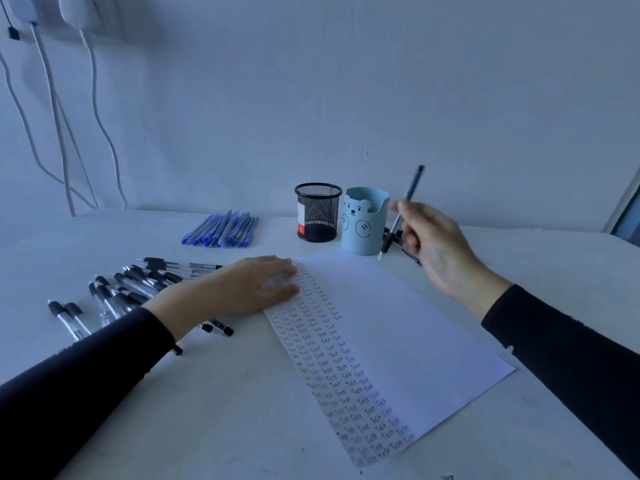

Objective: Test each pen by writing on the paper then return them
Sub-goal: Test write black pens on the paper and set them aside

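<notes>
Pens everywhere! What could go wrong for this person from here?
1. The right hand holds a pen close beside the blue bear cup; a careless swing might tip it.
2. The left hand lies flat on the written rows of the paper, so fresh ink might smear.
3. The left sleeve crosses the loose black pens; a shift of the arm could roll them about.

The right hand [433, 244] and its pen [411, 197] are motion-blurred. The left hand [242, 289] covers a corner of the paper [398, 323] and parts of the black pens [138, 282]. Other pens [390, 241] by the cup [363, 233] sit mostly behind the right hand. The far writing [313, 299] is too small to read.
</notes>
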A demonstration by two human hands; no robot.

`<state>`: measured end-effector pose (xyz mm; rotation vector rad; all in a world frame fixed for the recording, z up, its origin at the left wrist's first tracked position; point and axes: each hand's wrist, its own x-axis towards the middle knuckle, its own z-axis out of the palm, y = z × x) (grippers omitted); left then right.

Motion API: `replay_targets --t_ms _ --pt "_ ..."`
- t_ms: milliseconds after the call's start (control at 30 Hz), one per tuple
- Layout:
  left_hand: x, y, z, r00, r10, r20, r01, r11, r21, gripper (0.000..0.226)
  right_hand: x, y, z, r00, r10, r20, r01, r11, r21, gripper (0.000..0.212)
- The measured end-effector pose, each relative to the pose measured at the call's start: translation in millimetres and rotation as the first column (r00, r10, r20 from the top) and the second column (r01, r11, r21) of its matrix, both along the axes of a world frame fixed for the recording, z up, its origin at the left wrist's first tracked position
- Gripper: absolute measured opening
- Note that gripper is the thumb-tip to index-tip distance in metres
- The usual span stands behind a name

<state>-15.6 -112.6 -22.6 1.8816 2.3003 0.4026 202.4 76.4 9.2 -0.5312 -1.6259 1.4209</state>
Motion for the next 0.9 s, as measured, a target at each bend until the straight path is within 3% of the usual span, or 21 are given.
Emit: replay_targets --t_ms 133,233,333,467,533,667,800,900 --pt "-12.6 -6.3 6.0 0.999 0.046 -0.015 -0.045 0.998 0.053 0.088 23.2 25.0 -3.5 0.949 -0.303 0.091 0.251 0.895 0.369 0.005" --pt "-21.6 -12.4 12.8 0.994 0.098 -0.046 -0.093 0.992 0.088 0.079 31.1 40.2 -13.3 0.915 -0.345 0.209 0.261 0.902 0.343 0.011" --pt "-35.6 -18.3 19.6 0.987 0.144 -0.067 -0.134 0.982 0.135 0.061 33.0 52.4 -23.7 0.869 -0.369 0.33 0.194 0.868 0.457 0.016" --pt "-51.1 -24.0 27.7 0.977 0.174 -0.12 -0.153 0.974 0.165 0.024 28.8 57.7 -36.7 0.825 -0.467 0.317 0.201 0.768 0.608 0.008" --pt "-58.1 -25.7 29.2 0.969 0.213 -0.122 -0.19 0.966 0.178 0.02 24.8 57.2 -39.6 0.782 -0.525 0.336 0.189 0.714 0.674 0.007" --pt "-68.7 -31.8 31.9 0.963 0.254 -0.09 -0.239 0.959 0.152 0.018 22.9 59.1 -41.7 0.641 -0.7 0.316 0.129 0.504 0.854 0.008" --pt "-73.5 -37.5 35.3 0.961 0.262 -0.093 -0.254 0.963 0.093 0.01 25.3 62.6 -42.8 0.592 -0.72 0.361 0.087 0.502 0.86 0.016" --pt "-76.2 -36.7 32.8 0.956 0.266 -0.124 -0.259 0.963 0.067 0.006 24.0 56.5 -41.1 0.621 -0.706 0.341 0.079 0.489 0.869 0.016"
